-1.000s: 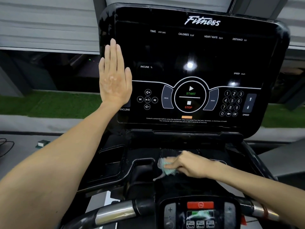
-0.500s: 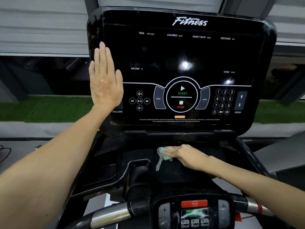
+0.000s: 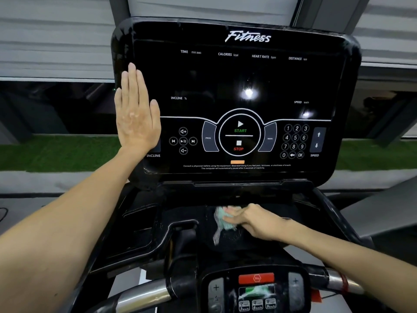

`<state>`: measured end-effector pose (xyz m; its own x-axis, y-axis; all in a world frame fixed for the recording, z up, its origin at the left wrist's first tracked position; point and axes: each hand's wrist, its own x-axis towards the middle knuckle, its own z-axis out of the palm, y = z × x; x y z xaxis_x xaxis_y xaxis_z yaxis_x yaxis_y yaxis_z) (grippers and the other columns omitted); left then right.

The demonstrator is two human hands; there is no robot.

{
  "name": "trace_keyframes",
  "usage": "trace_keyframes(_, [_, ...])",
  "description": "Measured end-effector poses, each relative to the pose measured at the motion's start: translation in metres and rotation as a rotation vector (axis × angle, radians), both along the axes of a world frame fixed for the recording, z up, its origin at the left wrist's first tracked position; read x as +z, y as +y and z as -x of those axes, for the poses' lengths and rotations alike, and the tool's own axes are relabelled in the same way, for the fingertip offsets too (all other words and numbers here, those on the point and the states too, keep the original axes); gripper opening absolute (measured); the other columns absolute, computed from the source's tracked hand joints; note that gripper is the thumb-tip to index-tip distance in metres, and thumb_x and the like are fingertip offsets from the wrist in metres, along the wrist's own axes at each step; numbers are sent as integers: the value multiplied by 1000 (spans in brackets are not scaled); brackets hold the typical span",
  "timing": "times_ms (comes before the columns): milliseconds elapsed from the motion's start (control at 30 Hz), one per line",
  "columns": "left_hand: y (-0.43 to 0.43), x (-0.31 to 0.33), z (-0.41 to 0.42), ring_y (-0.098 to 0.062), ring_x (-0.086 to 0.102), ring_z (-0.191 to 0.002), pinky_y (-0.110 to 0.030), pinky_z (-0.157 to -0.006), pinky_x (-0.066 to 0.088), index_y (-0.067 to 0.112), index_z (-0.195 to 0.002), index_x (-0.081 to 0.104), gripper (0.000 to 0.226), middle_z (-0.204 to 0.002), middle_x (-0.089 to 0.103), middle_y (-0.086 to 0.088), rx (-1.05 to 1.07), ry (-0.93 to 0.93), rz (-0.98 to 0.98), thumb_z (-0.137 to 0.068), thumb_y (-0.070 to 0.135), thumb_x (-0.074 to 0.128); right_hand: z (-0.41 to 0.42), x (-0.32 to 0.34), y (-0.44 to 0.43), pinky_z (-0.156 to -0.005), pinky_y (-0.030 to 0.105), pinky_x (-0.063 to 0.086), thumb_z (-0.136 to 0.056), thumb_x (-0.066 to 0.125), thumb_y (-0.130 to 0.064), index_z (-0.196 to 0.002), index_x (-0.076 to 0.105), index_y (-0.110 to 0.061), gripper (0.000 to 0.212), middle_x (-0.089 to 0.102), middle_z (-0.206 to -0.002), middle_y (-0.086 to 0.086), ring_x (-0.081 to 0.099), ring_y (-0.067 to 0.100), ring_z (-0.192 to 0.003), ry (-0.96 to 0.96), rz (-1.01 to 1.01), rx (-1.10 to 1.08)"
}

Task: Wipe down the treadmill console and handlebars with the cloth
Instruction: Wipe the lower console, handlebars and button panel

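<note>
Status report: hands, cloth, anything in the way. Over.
Left hand flat on console left edge. Right hand presses cloth on tray beneath console. Nothing visible blocking the wipe.

A treadmill's black moulded tray (image 3: 180, 213) is shown just below the console screen (image 3: 237, 86). A pale green cloth (image 3: 222, 220), blurred, is seen lying bunched on the tray directly below the screen's centre, with a right hand (image 3: 255, 222) laid on it. Shallow recessed pockets (image 3: 140, 224) are set into the tray below the screen's left corner.
</note>
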<state>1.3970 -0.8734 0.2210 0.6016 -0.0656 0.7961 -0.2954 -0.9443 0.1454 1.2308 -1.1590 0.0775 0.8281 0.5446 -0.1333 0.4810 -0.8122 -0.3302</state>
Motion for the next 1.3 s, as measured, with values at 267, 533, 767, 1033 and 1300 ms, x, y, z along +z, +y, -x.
trace_keyframes(267, [0, 0, 0, -29, 8, -151, -39, -122, 9, 0, -154, 11, 59, -163, 9, -16, -5, 4, 0, -102, 22, 29, -5, 0, -32, -115, 29, 29, -88, 46, 9, -140, 47, -21, 59, 39, -148, 1, 37, 14, -137, -44, -11, -109])
trace_keyframes(533, [0, 1, 0, -29, 8, -151, -38, -121, 8, 0, -154, 11, 59, -163, 9, -16, -9, 8, -1, -102, 22, 29, 18, 20, -56, -113, 21, 29, -92, 53, 2, -134, 54, -22, 48, 41, -144, -1, 36, 3, -134, 165, -19, 31])
trace_keyframes(767, [0, 1, 0, -29, 8, -151, -38, -122, 7, 0, -154, 11, 59, -163, 9, -16, -15, 2, 2, -103, 22, 28, 24, 8, -21, -115, 19, 23, -89, 51, 9, -134, 54, -19, 54, 36, -146, -5, 31, 4, -137, 123, -56, 48])
trace_keyframes(1033, [1, 1, 0, -30, 8, -151, -41, -122, 10, 0, -154, 11, 59, -163, 9, -16, -20, 13, 2, -102, 22, 29, 2, 2, -17, -102, 39, 45, -88, 47, 3, -143, 42, -28, 63, 33, -154, 7, 52, 26, -126, -49, 236, -70])
trace_keyframes(1300, [1, 1, -1, -30, 8, -151, -40, -121, 10, 0, -154, 11, 60, -163, 9, -16, -19, 14, 3, -101, 22, 30, 19, 13, -31, -109, 35, 38, -90, 42, 4, -144, 41, -27, 63, 26, -155, 2, 40, 18, -137, -60, 237, -169])
